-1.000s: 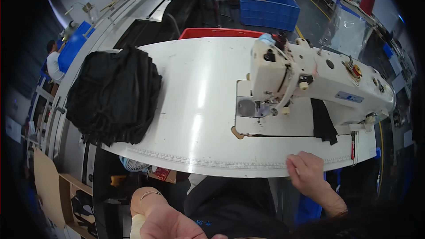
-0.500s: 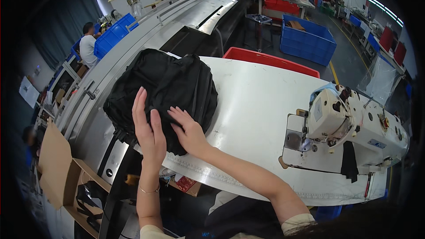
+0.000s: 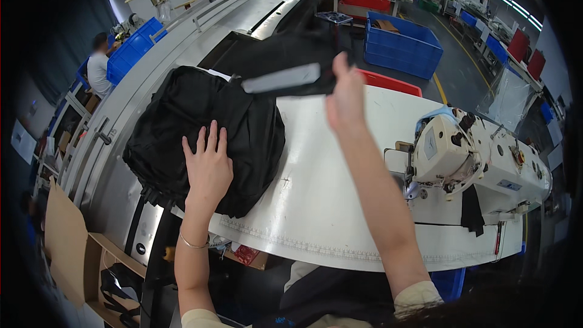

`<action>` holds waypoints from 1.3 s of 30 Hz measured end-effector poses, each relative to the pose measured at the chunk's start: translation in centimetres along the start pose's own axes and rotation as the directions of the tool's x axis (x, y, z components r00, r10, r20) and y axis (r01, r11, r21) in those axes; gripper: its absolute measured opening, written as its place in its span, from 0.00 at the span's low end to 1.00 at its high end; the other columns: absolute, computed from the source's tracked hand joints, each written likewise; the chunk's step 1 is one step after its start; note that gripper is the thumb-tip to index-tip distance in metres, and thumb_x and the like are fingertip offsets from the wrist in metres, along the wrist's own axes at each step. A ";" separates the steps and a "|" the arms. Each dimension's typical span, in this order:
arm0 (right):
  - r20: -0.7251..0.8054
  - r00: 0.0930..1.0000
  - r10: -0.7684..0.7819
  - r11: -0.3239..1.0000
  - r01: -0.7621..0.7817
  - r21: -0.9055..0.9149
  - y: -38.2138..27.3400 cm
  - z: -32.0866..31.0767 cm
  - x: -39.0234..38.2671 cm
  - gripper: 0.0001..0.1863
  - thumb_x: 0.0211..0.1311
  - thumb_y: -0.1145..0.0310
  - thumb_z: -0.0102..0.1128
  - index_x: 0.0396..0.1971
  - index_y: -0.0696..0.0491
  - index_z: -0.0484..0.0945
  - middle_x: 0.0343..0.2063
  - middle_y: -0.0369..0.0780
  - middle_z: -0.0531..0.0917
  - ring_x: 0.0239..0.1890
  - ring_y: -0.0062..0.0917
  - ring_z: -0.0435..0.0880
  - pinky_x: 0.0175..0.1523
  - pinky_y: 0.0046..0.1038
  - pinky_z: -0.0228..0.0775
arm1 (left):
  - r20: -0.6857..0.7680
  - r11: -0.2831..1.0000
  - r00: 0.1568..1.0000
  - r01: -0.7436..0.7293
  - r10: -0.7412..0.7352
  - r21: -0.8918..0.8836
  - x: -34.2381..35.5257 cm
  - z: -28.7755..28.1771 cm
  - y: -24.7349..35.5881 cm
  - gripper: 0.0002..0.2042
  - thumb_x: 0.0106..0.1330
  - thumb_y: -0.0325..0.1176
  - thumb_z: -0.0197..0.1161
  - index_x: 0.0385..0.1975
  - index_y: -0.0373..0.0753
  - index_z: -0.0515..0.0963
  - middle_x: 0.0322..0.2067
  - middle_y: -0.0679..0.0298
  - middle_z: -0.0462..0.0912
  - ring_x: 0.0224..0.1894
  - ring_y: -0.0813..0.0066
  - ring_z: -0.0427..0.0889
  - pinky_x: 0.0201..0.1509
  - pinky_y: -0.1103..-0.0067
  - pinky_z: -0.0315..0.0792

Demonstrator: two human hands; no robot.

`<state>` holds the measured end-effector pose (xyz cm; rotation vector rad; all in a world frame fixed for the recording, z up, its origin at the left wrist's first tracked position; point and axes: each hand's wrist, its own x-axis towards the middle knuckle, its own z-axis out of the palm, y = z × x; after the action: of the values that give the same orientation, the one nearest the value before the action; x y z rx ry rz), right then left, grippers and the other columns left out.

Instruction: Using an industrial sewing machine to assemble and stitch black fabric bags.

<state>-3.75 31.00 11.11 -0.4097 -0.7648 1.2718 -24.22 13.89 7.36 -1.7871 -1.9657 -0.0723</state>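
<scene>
A thick heap of black fabric (image 3: 182, 103) lies on the left end of the white sewing table (image 3: 328, 200). My left hand (image 3: 209, 167) rests flat on top of the heap, its fingers spread. Above the table, my right hand (image 3: 347, 100) grips the right edge of a black fabric piece (image 3: 285, 51) that is blurred by motion. A pale strip (image 3: 282, 79) shows along the lower side of that piece. Its left end reaches over the heap; whether they touch, I cannot tell.
A white sewing machine (image 3: 467, 158) stands at the table's right end, a black cloth scrap hanging from it. Behind the table are a red bin (image 3: 392, 82) and a large blue crate (image 3: 404, 48). An open cardboard box (image 3: 118, 255) sits at lower left. A person (image 3: 100, 67) sits far left.
My right hand has left the heap and swung up and right, lifting a black fabric piece. My left hand has turned from upright to flat on the heap. The view has shifted slightly.
</scene>
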 end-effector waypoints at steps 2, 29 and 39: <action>0.103 0.866 -0.490 0.728 0.471 -0.498 -7.8 0.5 2.1 0.21 0.72 0.58 0.45 0.22 0.58 0.68 0.14 0.28 0.65 0.17 0.11 0.57 0.22 0.22 0.52 | -0.136 0.999 0.990 -0.029 0.033 0.032 1.0 -0.6 -0.1 0.21 0.52 0.32 0.61 0.49 0.36 0.76 0.56 0.54 0.71 0.59 0.57 0.68 0.67 0.61 0.53; 0.906 0.366 0.211 0.408 0.810 -0.422 -10.8 -13.4 -27.2 0.16 0.53 0.70 0.59 0.40 0.63 0.76 0.37 0.44 0.80 0.39 0.30 0.81 0.44 0.28 0.75 | -0.010 0.437 0.925 -0.189 0.379 -0.880 -4.4 -1.3 18.6 0.13 0.61 0.30 0.63 0.43 0.35 0.74 0.28 0.58 0.74 0.24 0.67 0.75 0.29 0.74 0.71; 0.890 0.412 0.195 -0.174 0.908 -0.382 -8.2 -20.7 -15.4 0.10 0.38 0.76 0.58 0.25 0.62 0.74 0.24 0.38 0.71 0.29 0.24 0.73 0.29 0.21 0.69 | -0.023 0.404 0.998 -0.045 0.059 -0.914 -1.5 3.2 20.3 0.12 0.59 0.26 0.65 0.36 0.30 0.69 0.31 0.52 0.74 0.30 0.58 0.73 0.38 0.71 0.70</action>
<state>15.13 16.78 -2.15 -0.5866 -2.4458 -0.3461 -5.85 16.55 -1.60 -2.4533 -1.9934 -1.4083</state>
